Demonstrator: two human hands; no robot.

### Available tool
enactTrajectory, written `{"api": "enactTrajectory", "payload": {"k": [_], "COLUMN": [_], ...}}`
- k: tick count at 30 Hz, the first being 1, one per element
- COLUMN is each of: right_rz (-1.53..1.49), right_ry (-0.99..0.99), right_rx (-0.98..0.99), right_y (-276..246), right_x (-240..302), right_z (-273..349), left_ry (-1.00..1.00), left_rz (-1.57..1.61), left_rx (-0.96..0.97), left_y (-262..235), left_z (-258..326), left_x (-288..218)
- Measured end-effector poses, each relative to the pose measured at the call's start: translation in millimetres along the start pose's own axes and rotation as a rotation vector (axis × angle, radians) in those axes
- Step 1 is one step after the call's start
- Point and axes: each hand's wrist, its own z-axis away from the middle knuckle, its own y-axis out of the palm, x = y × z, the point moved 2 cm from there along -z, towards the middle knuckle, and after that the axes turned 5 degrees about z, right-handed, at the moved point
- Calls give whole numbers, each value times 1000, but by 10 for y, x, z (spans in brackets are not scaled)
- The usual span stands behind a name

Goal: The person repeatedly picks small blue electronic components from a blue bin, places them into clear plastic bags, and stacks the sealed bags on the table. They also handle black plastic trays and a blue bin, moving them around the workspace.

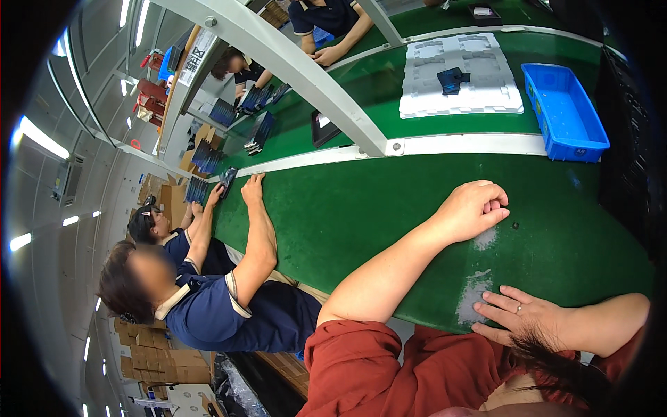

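Two idle hands, left hand (476, 208) loosely fisted on green belt (361, 215), right hand (524, 316) flat

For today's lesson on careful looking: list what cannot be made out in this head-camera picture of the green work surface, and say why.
- Left hand: curled on the green belt; its fingers hide whether it holds anything.
- Blue bin: its far corner runs into the dark fisheye rim.
- Dark part on the white tray: too small to identify.
- Right hand: flat; its palm is hidden.
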Motion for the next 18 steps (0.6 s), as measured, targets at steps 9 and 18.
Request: {"api": "enactTrajectory", "payload": {"k": [9,18], "right_rz": [-109,-187], "right_ry": [23,17], "right_rx": [-46,-84], "right_y": [55,50], "right_x": [10,-15], "right_z": [-3,0], "left_ry": [14,45], "left_rz": [-17,-103], "left_rx": [17,-29], "left_y": [1,-66], "left_z": [8,58], "left_x": [-24,-65]}}
